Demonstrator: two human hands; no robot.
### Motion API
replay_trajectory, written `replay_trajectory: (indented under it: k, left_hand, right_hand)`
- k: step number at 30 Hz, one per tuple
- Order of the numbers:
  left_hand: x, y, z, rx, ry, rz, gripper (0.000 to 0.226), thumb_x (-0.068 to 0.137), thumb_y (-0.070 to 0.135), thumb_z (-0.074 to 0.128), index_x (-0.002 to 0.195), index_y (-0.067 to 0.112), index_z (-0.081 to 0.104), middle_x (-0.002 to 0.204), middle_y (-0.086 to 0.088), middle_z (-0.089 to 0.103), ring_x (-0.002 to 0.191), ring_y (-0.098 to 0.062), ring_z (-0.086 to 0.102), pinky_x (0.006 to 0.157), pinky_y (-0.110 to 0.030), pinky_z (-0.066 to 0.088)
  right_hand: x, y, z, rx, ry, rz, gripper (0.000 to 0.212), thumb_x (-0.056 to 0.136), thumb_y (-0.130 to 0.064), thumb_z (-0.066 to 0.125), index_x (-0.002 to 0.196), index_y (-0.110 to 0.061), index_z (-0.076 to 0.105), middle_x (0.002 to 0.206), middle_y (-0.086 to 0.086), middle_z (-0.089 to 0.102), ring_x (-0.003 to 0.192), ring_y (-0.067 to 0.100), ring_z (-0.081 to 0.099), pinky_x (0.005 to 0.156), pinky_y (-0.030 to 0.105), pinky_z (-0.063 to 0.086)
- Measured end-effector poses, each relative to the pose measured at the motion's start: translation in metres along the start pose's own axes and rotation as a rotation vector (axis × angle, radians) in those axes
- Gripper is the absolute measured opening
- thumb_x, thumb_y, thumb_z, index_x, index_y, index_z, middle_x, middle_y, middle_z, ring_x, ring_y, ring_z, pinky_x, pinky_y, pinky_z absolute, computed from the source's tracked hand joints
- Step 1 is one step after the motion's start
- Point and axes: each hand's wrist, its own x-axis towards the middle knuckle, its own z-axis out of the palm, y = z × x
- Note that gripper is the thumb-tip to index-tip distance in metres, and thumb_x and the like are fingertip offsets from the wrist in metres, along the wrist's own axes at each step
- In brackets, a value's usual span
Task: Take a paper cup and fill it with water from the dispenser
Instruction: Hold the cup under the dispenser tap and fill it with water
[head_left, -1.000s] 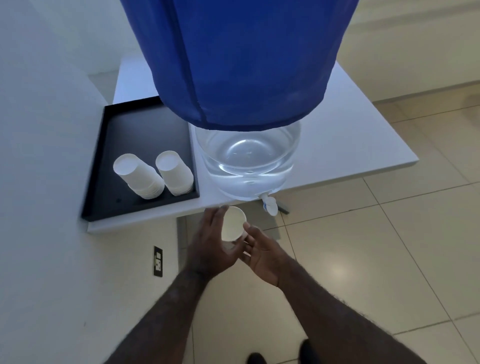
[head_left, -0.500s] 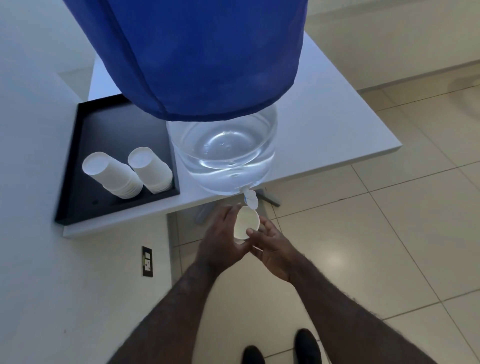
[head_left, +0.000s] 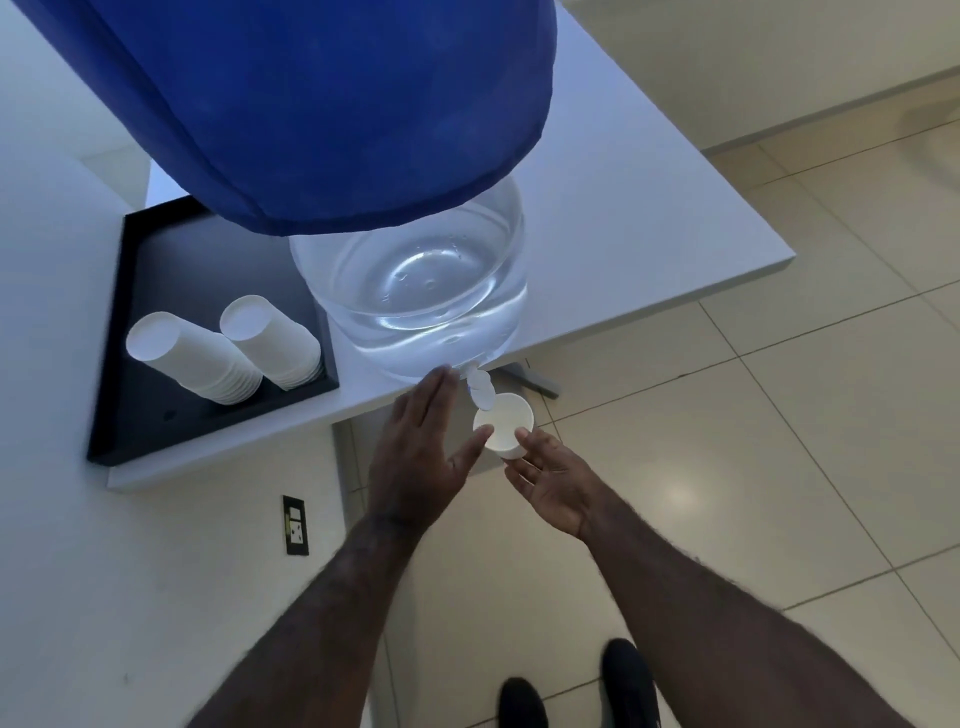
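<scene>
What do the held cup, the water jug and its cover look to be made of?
Paper cup: matte white paper, judging by its thin rolled rim. Water jug: clear glossy plastic, likely, with water and glints showing through. Cover: blue woven fabric, with a stitched hem and seams.

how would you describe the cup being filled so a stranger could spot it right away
Start at the big water jug under the blue cover on the white table. Below its tap, past the table edge, the right hand holds a single paper cup. It is upright and alone, unlike the upside-down cup stacks on the black tray.
</scene>
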Motion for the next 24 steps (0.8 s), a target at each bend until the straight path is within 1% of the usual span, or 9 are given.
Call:
replay_trajectory:
  k: [3, 7, 10, 15, 17, 19, 21, 23, 24]
  left_hand:
    - [0.012, 0.002, 0.004, 0.042, -0.032, 0.088, 0.055, 0.086, 0.04, 0.067, 0.126, 0.003, 0.059, 0.13, -0.012, 0.061, 0.118, -0.026, 0.056, 0.095, -0.039, 0.054]
    - [0.021, 0.006, 0.006, 0.065, 0.005, 0.122, 0.043, 0.084, 0.029, 0.071, 0.117, 0.001, 0.066, 0.118, -0.012, 0.068, 0.107, -0.027, 0.061, 0.089, -0.037, 0.056]
    - [0.022, 0.005, 0.009, 0.054, 0.01, 0.124, 0.04, 0.084, 0.027, 0.071, 0.115, 0.001, 0.067, 0.115, -0.012, 0.07, 0.105, -0.027, 0.062, 0.087, -0.037, 0.056]
    - [0.024, 0.004, 0.008, 0.023, 0.039, 0.113, 0.038, 0.087, 0.029, 0.064, 0.111, 0.0, 0.07, 0.111, -0.012, 0.072, 0.099, -0.026, 0.063, 0.083, -0.032, 0.055]
    - [0.027, 0.005, 0.007, -0.016, 0.052, 0.074, 0.035, 0.088, 0.029, 0.063, 0.108, 0.002, 0.072, 0.108, -0.01, 0.074, 0.093, -0.024, 0.063, 0.08, -0.029, 0.053]
    - [0.031, 0.01, 0.005, -0.077, 0.044, -0.011, 0.031, 0.089, 0.029, 0.063, 0.105, 0.005, 0.074, 0.101, -0.008, 0.076, 0.087, -0.022, 0.063, 0.075, -0.024, 0.049]
    - [0.038, 0.015, 0.0, -0.158, 0.026, -0.174, 0.029, 0.09, 0.031, 0.063, 0.105, 0.01, 0.075, 0.093, -0.007, 0.076, 0.082, -0.019, 0.064, 0.067, -0.016, 0.046]
    - [0.044, 0.019, -0.003, -0.23, 0.015, -0.323, 0.029, 0.089, 0.034, 0.063, 0.103, 0.012, 0.076, 0.091, -0.006, 0.076, 0.079, -0.017, 0.067, 0.064, -0.003, 0.039]
    - [0.047, 0.02, -0.005, -0.253, 0.012, -0.362, 0.028, 0.089, 0.035, 0.063, 0.102, 0.014, 0.076, 0.091, -0.005, 0.077, 0.077, -0.015, 0.067, 0.063, -0.001, 0.039]
  right_hand:
    - [0.006, -0.005, 0.003, 0.001, -0.01, -0.009, 0.073, 0.069, -0.023, 0.079, 0.135, -0.011, 0.05, 0.115, 0.008, 0.064, 0.107, 0.021, 0.057, 0.1, 0.032, 0.044]
    - [0.008, -0.009, 0.01, -0.008, -0.045, -0.01, 0.07, 0.072, -0.023, 0.075, 0.136, -0.011, 0.05, 0.115, 0.006, 0.064, 0.114, 0.019, 0.054, 0.112, 0.033, 0.034]
    - [0.011, -0.008, 0.014, -0.003, -0.047, -0.008, 0.071, 0.072, -0.025, 0.075, 0.136, -0.007, 0.05, 0.111, 0.004, 0.066, 0.111, 0.017, 0.056, 0.114, 0.032, 0.034]
    - [0.013, -0.008, 0.021, -0.002, -0.06, -0.003, 0.068, 0.073, -0.025, 0.075, 0.134, -0.007, 0.051, 0.121, 0.007, 0.064, 0.118, 0.019, 0.056, 0.114, 0.032, 0.035]
    - [0.013, -0.009, 0.023, 0.004, -0.06, 0.002, 0.066, 0.074, -0.025, 0.075, 0.134, -0.007, 0.051, 0.123, 0.008, 0.064, 0.12, 0.021, 0.055, 0.111, 0.032, 0.036]
    - [0.013, -0.009, 0.023, 0.005, -0.046, 0.006, 0.059, 0.081, -0.024, 0.071, 0.134, -0.008, 0.051, 0.123, 0.008, 0.063, 0.122, 0.021, 0.055, 0.11, 0.031, 0.036]
    - [0.014, -0.009, 0.023, 0.0, -0.035, 0.007, 0.056, 0.085, -0.025, 0.069, 0.135, -0.008, 0.051, 0.12, 0.006, 0.063, 0.116, 0.018, 0.056, 0.107, 0.029, 0.038]
    - [0.014, -0.01, 0.023, -0.005, -0.032, 0.008, 0.058, 0.083, -0.027, 0.069, 0.135, -0.008, 0.051, 0.119, 0.005, 0.063, 0.112, 0.016, 0.057, 0.101, 0.027, 0.041]
    - [0.014, -0.01, 0.023, -0.005, -0.032, 0.008, 0.06, 0.081, -0.027, 0.07, 0.135, -0.009, 0.052, 0.119, 0.005, 0.063, 0.112, 0.016, 0.057, 0.098, 0.025, 0.042]
